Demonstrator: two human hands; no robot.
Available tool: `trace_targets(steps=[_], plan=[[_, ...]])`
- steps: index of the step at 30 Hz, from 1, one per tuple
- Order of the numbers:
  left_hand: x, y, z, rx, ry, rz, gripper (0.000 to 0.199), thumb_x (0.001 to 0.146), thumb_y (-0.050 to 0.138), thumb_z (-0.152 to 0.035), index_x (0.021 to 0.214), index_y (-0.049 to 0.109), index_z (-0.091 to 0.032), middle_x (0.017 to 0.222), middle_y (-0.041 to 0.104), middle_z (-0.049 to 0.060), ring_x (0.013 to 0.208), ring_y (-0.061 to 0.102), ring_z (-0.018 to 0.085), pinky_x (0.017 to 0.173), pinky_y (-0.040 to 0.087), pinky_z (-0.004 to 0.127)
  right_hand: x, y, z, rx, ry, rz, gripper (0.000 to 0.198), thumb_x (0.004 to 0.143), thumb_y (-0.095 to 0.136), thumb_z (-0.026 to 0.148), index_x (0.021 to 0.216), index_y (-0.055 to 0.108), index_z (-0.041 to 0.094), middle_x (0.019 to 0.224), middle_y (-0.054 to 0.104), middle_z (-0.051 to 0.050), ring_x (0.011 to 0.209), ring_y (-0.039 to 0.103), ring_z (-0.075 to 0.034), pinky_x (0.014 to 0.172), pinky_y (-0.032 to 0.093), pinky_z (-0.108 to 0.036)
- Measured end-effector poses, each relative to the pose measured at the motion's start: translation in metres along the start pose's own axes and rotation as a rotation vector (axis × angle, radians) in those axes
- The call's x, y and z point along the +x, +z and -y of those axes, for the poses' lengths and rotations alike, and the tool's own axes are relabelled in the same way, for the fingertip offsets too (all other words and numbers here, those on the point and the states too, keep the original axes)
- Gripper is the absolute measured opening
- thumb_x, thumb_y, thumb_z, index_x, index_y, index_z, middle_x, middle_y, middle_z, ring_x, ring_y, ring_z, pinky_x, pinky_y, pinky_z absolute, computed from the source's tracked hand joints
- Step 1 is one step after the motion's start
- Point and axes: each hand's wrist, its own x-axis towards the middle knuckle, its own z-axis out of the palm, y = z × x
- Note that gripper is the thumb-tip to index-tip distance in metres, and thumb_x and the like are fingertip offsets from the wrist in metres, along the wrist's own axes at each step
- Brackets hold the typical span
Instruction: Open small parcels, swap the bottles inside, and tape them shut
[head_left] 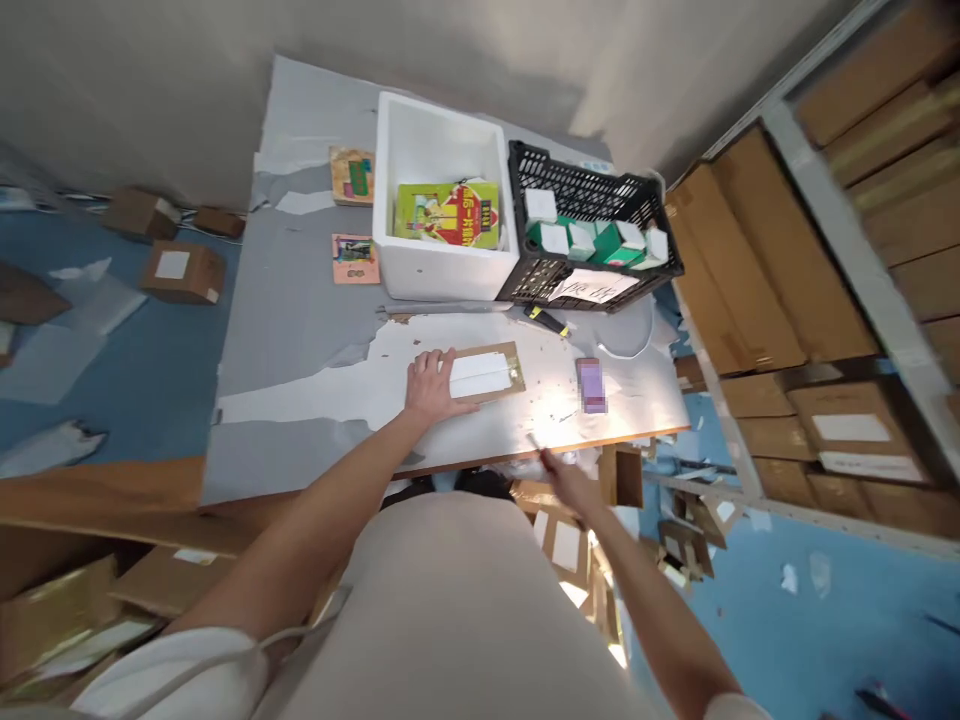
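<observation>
A small flat cardboard box (486, 372) with a white label and shiny tape at its right end lies on the table. My left hand (432, 388) is on its left end, fingers over the top and far side, thumb along the near edge. Just off the table's front edge, my right hand (571, 484) is closed around what looks like a small knife (547, 458), with a dark handle and a thin pale tip toward the table. That hand is slightly blurred. Behind the box lies a black and yellow box cutter (547, 320); a purple, pixelated phone-shaped item (592, 386) lies to the right.
At the back of the table (292, 310) stand a white foam bin (442, 272) holding colourful books and a black plastic crate (525, 265) with green-and-white boxes. Two booklets (355, 260) lie left of the bin. Shelves of cartons (757, 290) rise on the right; cartons litter the blue floor.
</observation>
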Motion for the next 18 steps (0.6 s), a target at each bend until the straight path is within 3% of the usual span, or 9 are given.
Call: trace_targets(steps=[4, 6, 9, 11, 14, 16, 18], plan=[[-0.002, -0.001, -0.001, 0.008, 0.003, -0.038, 0.112, 0.048, 0.067, -0.075, 0.136, 0.035, -0.013, 0.123, 0.047, 0.021, 0.114, 0.04, 0.039, 0.094, 0.036, 0.051, -0.003, 0.003, -0.033, 0.243, 0.277, -0.217, 0.055, 0.092, 0.034, 0.028, 0.145, 0.026, 0.014, 0.089, 0.069, -0.013, 0.079, 0.066, -0.025, 0.061, 0.045, -0.029], [-0.003, -0.001, -0.003, 0.0, -0.011, -0.046, 0.114, 0.047, 0.066, -0.077, 0.136, 0.035, -0.013, 0.123, 0.047, 0.022, 0.115, 0.04, 0.04, 0.091, 0.039, 0.051, 0.007, 0.003, -0.031, 0.526, 0.294, -0.32, 0.059, 0.092, 0.032, 0.032, 0.147, 0.017, 0.016, 0.088, 0.068, -0.01, 0.074, 0.065, -0.023, 0.06, 0.048, -0.03], [-0.004, -0.003, -0.007, -0.016, -0.078, -0.048, 0.117, 0.047, 0.063, -0.08, 0.137, 0.034, -0.012, 0.127, 0.045, 0.024, 0.118, 0.038, 0.041, 0.087, 0.042, 0.051, 0.032, 0.012, 0.005, 1.097, 0.189, -0.334, 0.07, 0.088, 0.039, 0.036, 0.147, 0.005, 0.021, 0.092, 0.065, -0.005, 0.063, 0.062, -0.016, 0.058, 0.051, -0.03], [-0.005, -0.007, -0.009, -0.023, -0.132, -0.02, 0.109, 0.056, 0.058, -0.078, 0.138, 0.034, -0.01, 0.129, 0.044, 0.025, 0.12, 0.037, 0.042, 0.085, 0.043, 0.051, 0.051, 0.021, 0.04, 1.417, 0.111, -0.332, 0.072, 0.082, 0.05, 0.037, 0.144, 0.014, 0.023, 0.1, 0.064, -0.005, 0.062, 0.06, -0.013, 0.06, 0.054, -0.03], [-0.009, -0.018, -0.003, -0.013, -0.211, 0.086, 0.075, 0.08, 0.043, -0.062, 0.137, 0.039, -0.014, 0.124, 0.051, 0.022, 0.114, 0.044, 0.041, 0.082, 0.043, 0.054, 0.076, 0.03, 0.085, 1.722, 0.099, -0.338, 0.046, 0.074, 0.06, 0.036, 0.116, 0.047, 0.021, 0.105, 0.062, -0.006, 0.068, 0.06, -0.011, 0.063, 0.055, -0.029], [-0.017, -0.025, 0.005, -0.009, -0.256, 0.154, 0.055, 0.087, 0.037, -0.048, 0.133, 0.046, -0.02, 0.115, 0.059, 0.018, 0.106, 0.052, 0.038, 0.081, 0.043, 0.054, 0.091, 0.029, 0.101, 1.847, 0.111, -0.331, 0.034, 0.071, 0.063, 0.035, 0.1, 0.051, 0.02, 0.101, 0.062, -0.006, 0.07, 0.06, -0.012, 0.061, 0.054, -0.027], [-0.029, -0.026, 0.015, -0.073, -0.27, 0.183, 0.045, 0.089, 0.036, -0.038, 0.128, 0.053, -0.023, 0.104, 0.064, 0.013, 0.098, 0.058, 0.031, 0.083, 0.045, 0.047, 0.103, 0.024, 0.106, 1.908, 0.094, -0.322, 0.034, 0.068, 0.064, 0.034, 0.096, 0.05, 0.02, 0.096, 0.063, -0.004, 0.068, 0.058, -0.011, 0.059, 0.053, -0.026]])
